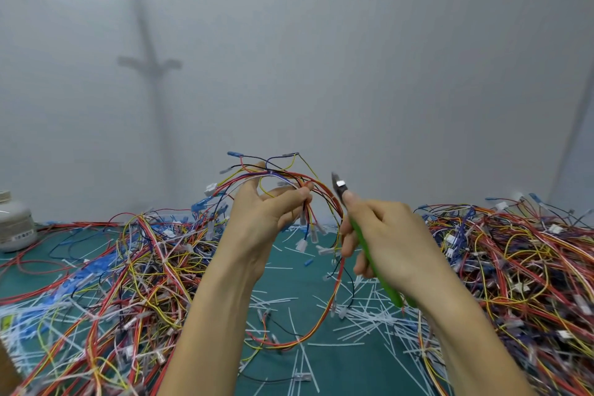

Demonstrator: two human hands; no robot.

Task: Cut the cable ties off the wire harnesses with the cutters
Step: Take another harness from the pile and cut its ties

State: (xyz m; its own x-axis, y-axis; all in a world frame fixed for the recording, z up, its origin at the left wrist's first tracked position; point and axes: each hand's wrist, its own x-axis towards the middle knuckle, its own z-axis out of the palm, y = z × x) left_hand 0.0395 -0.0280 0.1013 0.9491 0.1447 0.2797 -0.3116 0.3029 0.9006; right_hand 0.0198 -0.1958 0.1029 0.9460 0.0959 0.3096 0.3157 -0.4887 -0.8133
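My left hand point(266, 212) pinches a looped harness of red, yellow and blue wires point(321, 182) above the green mat point(347, 373). My right hand point(389, 235) grips green-handled metal cutters point(390, 291) just right of it.

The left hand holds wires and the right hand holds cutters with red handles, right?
Not quite: the cutters have green handles, not red, as the head view shows. The left hand does hold the wires, and the right hand holds the cutters.
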